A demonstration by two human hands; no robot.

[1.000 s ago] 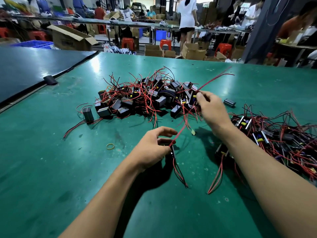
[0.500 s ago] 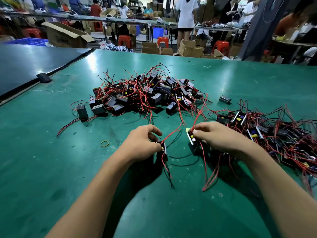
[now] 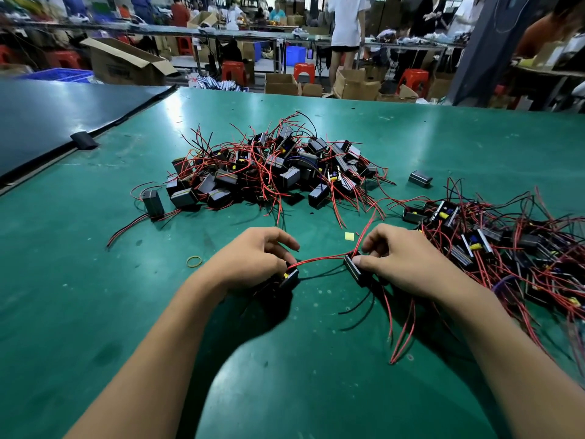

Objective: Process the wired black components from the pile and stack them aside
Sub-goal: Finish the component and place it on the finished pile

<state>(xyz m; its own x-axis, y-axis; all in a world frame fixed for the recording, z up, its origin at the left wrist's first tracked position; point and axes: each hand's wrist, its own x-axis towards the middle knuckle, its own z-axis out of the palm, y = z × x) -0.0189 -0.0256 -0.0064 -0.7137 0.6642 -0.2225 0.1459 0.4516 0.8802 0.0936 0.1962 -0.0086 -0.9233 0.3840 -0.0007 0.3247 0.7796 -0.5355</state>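
Most of the small black box-shaped component (image 3: 290,277) in the left hand (image 3: 253,258) was hidden under curled fingers and the hand's own shadow; only one end with a yellow spot showed. A second black box-shaped component (image 3: 353,270) was half covered by the right hand (image 3: 402,261), which pinched its far end between thumb and fingertips, leaving one long side exposed toward the left hand. Both hands were closed on their parts near the middle of the green table (image 3: 95,296), and whether the parts touched the surface could not be told. A thin red wire (image 3: 319,259) arced between the two components; which one it belonged to was hard to make out. More red and black leads (image 3: 400,331) trailed from under the right hand toward the near edge. Beyond the hands, at the table's centre, lay the tangled pile of wired black components (image 3: 278,172). A second heap of wired components (image 3: 506,242) lay along the right edge, cut off by the frame. A yellow rubber band (image 3: 194,261) lay left of the left hand, and a small yellow scrap (image 3: 349,236) lay between the pile and the hands. Print on the open brown cardboard box (image 3: 126,63) past the far edge was too blurred to read, and any marking on the components was too small.
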